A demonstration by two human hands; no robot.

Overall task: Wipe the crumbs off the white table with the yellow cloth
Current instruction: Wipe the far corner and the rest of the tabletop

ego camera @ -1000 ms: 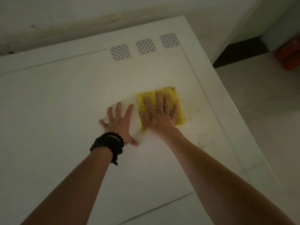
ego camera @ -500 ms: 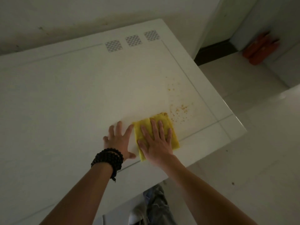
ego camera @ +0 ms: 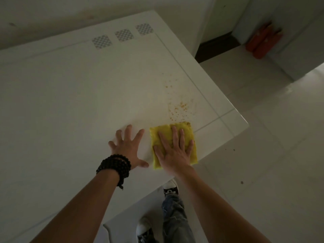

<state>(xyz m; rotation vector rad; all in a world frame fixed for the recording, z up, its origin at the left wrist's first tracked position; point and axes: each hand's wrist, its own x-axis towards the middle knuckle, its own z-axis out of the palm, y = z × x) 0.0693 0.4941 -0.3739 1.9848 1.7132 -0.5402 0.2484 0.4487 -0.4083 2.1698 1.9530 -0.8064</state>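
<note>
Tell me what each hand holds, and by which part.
Nothing is gripped. The right hand presses flat on the yellow cloth's middle; the left hand rests flat on the white table.

Cloth (ego camera: 189,135) on the table (ego camera: 70,102) near its front right corner, right hand (ego camera: 173,151) flat on it, left hand (ego camera: 128,148) just left, crumbs (ego camera: 180,109) just behind.
</note>
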